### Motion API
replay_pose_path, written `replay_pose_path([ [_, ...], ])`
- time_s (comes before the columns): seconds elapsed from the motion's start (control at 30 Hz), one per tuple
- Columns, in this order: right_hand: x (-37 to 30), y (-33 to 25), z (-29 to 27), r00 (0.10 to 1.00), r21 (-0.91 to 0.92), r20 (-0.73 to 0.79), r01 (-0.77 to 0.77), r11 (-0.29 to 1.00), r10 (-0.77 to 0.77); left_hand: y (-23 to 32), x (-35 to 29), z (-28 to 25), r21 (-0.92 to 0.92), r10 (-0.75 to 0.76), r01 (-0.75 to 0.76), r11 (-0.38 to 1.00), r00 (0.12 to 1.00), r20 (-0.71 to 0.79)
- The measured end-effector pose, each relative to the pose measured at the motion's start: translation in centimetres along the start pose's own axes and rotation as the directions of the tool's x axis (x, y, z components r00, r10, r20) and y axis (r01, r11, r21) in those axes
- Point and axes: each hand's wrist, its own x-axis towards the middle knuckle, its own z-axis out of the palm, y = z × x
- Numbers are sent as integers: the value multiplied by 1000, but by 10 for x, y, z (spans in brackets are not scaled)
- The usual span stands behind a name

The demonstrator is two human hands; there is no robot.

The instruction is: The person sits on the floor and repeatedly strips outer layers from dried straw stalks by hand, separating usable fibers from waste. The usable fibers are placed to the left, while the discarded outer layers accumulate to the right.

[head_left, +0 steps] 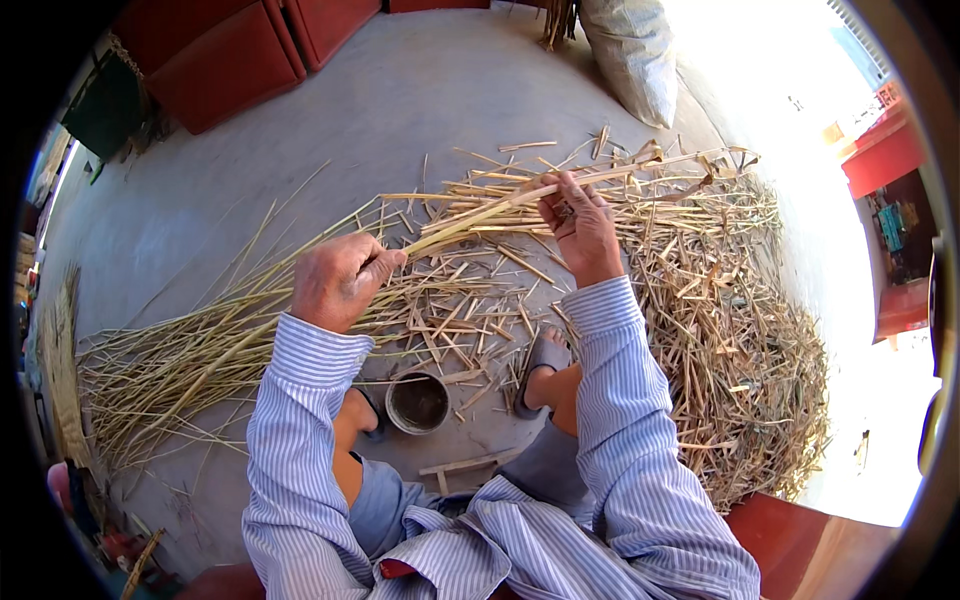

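Observation:
A long dry straw-coloured stalk slants across in front of me, with dry leaf bits toward its far right end. My left hand is closed in a fist around its lower left end. Farther along, my right hand pinches it between thumb and fingers, palm partly turned up. Below my hands, broken stalk pieces lie scattered on the floor. To the left spreads a loose bundle of long thin stalks; my left hand is just above its right end.
A large heap of dry husks and stalk scraps lies at the right. A round bowl with dark contents stands between my feet. Red seats are at the far left, a pale woven sack at the back on the grey floor.

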Motion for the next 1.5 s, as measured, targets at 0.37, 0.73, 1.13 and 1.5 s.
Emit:
replay_pose_path([
  [0.37, 33, -19, -48, 997, 131, -70, -10, 991, 19, -18, -9, -6, -108, -151, 175, 979, 969, 196],
  [0.73, 28, 17, -41, 993, -139, -79, -96, 986, 85, -14, -26, 14, 72, 42, -46, 996, 998, 52],
  [1.13, 27, 18, -14, 998, -174, -24, -56, 983, 52, -25, -34, 18, -17, -19, 18, 1000, 998, -58],
  [1.5, -5, -3, 9, 925, -127, 373, 122, 984, -66, -50, -39, -14, -500, -351, 518, 694, 850, 393],
])
